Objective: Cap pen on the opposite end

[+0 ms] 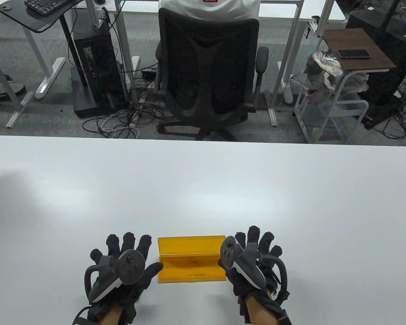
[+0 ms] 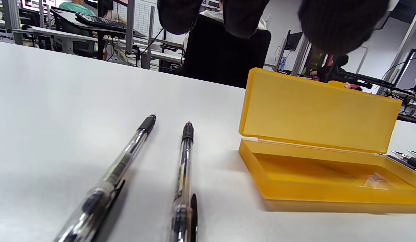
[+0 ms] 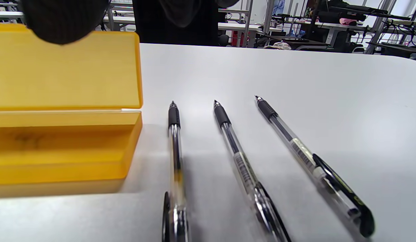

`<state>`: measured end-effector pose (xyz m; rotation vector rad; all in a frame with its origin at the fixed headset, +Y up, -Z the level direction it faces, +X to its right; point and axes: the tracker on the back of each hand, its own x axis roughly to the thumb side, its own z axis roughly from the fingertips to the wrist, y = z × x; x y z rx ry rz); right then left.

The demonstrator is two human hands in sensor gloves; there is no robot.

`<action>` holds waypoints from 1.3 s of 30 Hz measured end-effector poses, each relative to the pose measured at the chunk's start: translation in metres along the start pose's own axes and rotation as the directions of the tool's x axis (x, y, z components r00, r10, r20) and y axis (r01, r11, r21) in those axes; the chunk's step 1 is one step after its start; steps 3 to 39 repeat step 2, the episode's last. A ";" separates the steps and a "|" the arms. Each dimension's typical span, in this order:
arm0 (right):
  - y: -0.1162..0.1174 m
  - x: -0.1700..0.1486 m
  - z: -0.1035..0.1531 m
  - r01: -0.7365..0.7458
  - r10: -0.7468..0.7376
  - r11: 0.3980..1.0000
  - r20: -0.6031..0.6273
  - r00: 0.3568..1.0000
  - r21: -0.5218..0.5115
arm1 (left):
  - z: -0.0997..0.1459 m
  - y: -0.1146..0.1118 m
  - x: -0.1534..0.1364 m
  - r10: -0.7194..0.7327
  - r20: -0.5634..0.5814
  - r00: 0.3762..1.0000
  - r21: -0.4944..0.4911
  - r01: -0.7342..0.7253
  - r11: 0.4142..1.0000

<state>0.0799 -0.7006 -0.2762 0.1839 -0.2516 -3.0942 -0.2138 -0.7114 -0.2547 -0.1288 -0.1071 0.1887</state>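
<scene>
Left hand (image 1: 121,267) spread flat, fingers splayed, gripping nothing, hovering over two pens (image 2: 127,158) lying on the white tabletop (image 1: 203,189). Right hand (image 1: 253,260) likewise open and empty above three capped-on-the-back pens (image 3: 241,158). Between both, open yellow pen case (image 1: 189,260), lid raised.

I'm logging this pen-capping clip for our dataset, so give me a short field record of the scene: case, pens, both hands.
case: yellow pen case, lid open and upright, on the white table
case contents: no pens visible inside
pens left of case: two, tips exposed, caps on their back ends
pens right of case: three, same state
left hand: over the left pens, holding nothing
right hand: over the right pens, holding nothing
</scene>
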 end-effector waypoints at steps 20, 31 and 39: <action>0.002 0.003 0.001 -0.006 0.006 1.000 0.007 1.000 0.018 | -0.001 -0.002 -0.002 0.007 -0.008 1.000 -0.010 -0.007 1.000; 0.002 0.003 0.001 -0.006 0.006 1.000 0.007 1.000 0.018 | -0.001 -0.002 -0.002 0.007 -0.008 1.000 -0.010 -0.007 1.000; 0.002 0.003 0.001 -0.006 0.006 1.000 0.007 1.000 0.018 | -0.001 -0.002 -0.002 0.007 -0.008 1.000 -0.010 -0.007 1.000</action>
